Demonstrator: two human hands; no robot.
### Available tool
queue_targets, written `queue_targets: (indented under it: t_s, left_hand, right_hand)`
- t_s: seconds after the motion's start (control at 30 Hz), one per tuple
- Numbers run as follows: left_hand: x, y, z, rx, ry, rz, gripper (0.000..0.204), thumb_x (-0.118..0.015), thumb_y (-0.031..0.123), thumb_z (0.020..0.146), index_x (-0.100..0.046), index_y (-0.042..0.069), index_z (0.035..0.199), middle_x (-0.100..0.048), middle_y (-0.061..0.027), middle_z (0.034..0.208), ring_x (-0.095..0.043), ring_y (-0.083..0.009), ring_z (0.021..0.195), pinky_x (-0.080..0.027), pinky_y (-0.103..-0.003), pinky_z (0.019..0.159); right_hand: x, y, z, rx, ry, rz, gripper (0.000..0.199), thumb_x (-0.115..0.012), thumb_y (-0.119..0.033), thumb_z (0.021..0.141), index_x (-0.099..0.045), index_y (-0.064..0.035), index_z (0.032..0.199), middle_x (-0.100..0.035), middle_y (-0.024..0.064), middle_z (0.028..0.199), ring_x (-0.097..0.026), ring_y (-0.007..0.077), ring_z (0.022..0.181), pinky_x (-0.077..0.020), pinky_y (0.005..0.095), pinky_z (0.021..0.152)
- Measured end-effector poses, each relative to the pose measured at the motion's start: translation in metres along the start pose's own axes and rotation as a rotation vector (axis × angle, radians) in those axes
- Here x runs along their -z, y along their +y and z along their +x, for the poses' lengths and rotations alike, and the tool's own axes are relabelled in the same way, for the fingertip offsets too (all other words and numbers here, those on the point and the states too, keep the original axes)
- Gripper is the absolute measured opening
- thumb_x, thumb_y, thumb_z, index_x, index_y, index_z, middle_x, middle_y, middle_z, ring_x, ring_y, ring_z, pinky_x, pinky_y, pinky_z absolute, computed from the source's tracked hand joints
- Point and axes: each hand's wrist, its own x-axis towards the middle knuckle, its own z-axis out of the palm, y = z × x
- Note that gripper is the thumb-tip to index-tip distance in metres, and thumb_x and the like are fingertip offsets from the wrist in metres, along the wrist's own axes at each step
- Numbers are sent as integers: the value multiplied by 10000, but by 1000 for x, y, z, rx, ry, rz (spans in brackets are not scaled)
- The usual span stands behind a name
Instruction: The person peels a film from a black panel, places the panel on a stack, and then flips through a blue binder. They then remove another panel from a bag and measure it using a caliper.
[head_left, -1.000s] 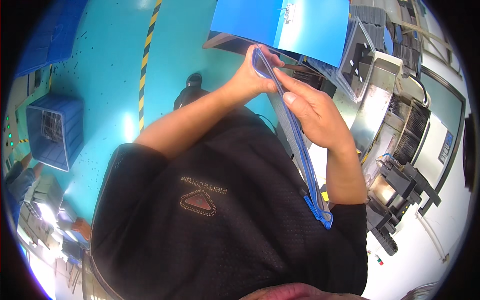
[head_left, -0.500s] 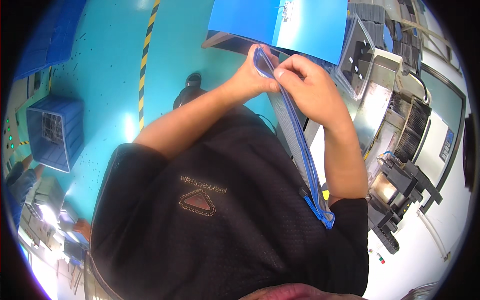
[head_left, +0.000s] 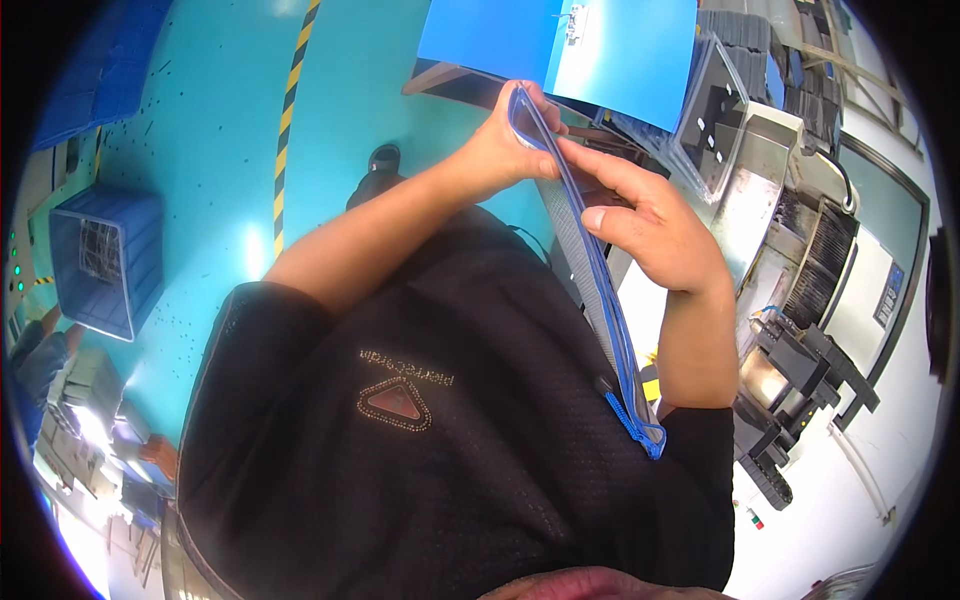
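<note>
the pouch [head_left: 598, 290], slanting far-left to near-right, is gripped at its far end by the left hand [head_left: 503, 150], flanked by the spread right hand [head_left: 655, 228].

Bright light glares off the teal floor [head_left: 222, 165], with edges bent fisheye-style.

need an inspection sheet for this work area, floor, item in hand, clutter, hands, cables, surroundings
surface: teal floor, dark specks scattered
item in hand: grey pouch with blue edging, held tilted
clutter: open blue folder with metal clip; stacked dark sheets
hands: left hand grips the pouch's upper end; right hand touches its right side, fingers extended
cables: black curved cable or hose near machinery
surroundings: blue bin, striped floor line, co-worker's hand
</note>
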Motion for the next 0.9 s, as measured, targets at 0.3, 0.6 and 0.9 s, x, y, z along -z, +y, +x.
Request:
queue_targets:
  t_s: [0.3, 0.6, 0.9]
  left_hand:
    - [0, -1, 4, -12, -43, -65, 903, -971, 359, 543, -376, 209, 1205, -499, -71, 1132, -503, -253, 1193, -517, -394, 962]
    - [2, -2, 4, -3, -37, -61, 896, -983, 294, 542, -379, 207, 1198, -500, -74, 1135, -503, -252, 1193, -510, -397, 974]
    - [3, -1, 5, 2, -34, -67, 899, -985, 295, 533, -386, 199, 1196, -504, -71, 1137, -500, -246, 1197, -506, -391, 981]
  right_hand:
    - [-3, 3, -4, 61, 69, -201, 527, -593, -162, 920, -491, -23, 1418, -666, 161, 1190, -647, 189, 1026, -478, 305, 927]
    - [-5, 0, -4, 54, 92, -263, 515, -600, -194, 913, -516, -35, 1395, -629, 202, 1271, -659, 289, 1083, -478, 331, 944]
    - [-3, 1, -1, 84, 49, -298, 543, -536, -97, 924, -449, 15, 1449, -554, 132, 1388, -518, 152, 1227, -404, 278, 1021]
